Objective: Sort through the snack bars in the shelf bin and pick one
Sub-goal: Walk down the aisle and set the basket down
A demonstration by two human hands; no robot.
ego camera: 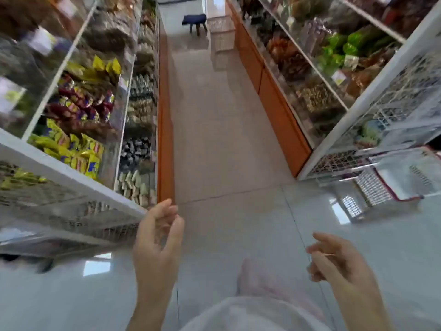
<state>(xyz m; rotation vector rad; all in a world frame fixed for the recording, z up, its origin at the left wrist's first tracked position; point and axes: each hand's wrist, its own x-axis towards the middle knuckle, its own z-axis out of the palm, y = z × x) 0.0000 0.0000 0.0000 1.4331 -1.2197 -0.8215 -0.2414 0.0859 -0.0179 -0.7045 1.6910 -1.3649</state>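
Low in the frame, the left hand (157,237) and right hand (341,261) hang loosely curled and empty, well apart from the yellow foil-wrapped snack bars (78,151) in the clear-fronted shelf bin (108,161) at middle left, which are probably light and slippery, best pinched mid-wrapper.

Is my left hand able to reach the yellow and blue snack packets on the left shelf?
Probably not: the left hand hangs beyond the shelf end, with the white end frame between it and the yellow and blue snack packets.
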